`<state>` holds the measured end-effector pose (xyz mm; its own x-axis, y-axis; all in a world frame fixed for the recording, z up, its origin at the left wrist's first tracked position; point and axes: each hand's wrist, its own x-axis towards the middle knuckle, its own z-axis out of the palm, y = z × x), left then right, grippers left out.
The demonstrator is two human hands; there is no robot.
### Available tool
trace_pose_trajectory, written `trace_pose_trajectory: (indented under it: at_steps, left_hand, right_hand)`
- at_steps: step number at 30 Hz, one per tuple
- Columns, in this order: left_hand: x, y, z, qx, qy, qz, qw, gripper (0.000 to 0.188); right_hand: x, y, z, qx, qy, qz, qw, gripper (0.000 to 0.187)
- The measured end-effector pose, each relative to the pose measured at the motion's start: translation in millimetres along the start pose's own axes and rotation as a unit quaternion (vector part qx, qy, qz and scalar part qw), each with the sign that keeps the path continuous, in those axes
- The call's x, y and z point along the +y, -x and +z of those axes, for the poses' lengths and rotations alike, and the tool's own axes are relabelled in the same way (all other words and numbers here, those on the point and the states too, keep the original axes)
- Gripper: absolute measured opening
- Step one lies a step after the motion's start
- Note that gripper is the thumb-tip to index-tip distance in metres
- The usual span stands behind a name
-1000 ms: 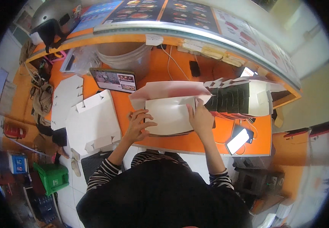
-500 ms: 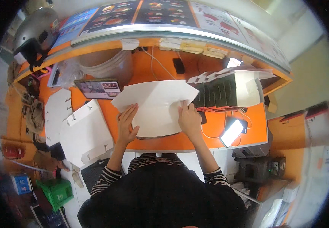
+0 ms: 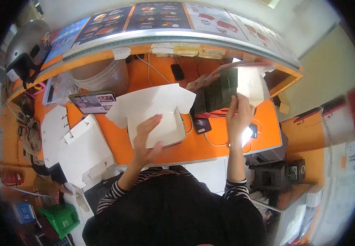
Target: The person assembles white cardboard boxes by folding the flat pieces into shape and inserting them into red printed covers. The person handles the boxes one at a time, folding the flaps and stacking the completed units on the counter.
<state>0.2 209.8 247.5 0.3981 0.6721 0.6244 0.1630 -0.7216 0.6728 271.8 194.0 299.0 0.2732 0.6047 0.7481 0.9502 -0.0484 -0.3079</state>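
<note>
A white cardboard box (image 3: 167,125) with its broad lid flap raised lies on the orange counter in front of me. My left hand (image 3: 146,139) is over its near left part, fingers stretched and thumb apart, holding nothing. To the right stands a row of nested cardboard boxes (image 3: 214,98), dark green outside and white inside. My right hand (image 3: 240,117) has its fingertips at the lower edge of the rightmost box (image 3: 250,84), which looks slightly blurred. The grip itself is partly hidden.
Flat white box blanks (image 3: 85,147) lie at the left. A tablet (image 3: 93,101) leans before a white bucket (image 3: 101,76). A lit phone (image 3: 247,134), a dark phone (image 3: 202,125) and cables lie at the right. An orange shelf edge (image 3: 144,51) runs along the back.
Both hands have left the white box's lid flap; its inside now shows. My right hand has gone right to the nested boxes, whose row has shifted. The whole view has moved slightly.
</note>
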Motion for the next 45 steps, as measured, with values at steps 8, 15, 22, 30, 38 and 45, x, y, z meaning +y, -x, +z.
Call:
trace_pose_trajectory:
  at_steps: [8,15,22,30,38,45]
  left_hand:
    - [18,-15,35,0.167,0.336,-0.236,0.896,0.082]
    - [-10,30,-18,0.129,0.46,-0.33,0.814,0.07]
    - [-3,26,-41,0.095,0.228,-0.394,0.885,0.053]
    - [-34,69,-60,0.234,-0.093,-0.317,0.914,0.039]
    - [-46,94,-20,0.15,0.138,-0.3,0.932,0.041]
    - [-31,89,-21,0.087,0.123,-0.238,0.959,0.046]
  right_hand:
    - [-96,61,-24,-0.23,-0.227,-0.266,0.908,0.035]
    - [-60,25,-34,-0.105,-0.299,-0.047,0.947,0.057]
    - [-33,66,18,-0.355,-0.605,0.315,0.64,0.056]
    - [-31,69,31,-0.238,-0.568,0.326,0.717,0.039]
    - [-47,90,51,-0.302,-0.483,0.211,0.795,0.031]
    - [-46,74,30,-0.388,-0.408,0.064,0.824,0.033]
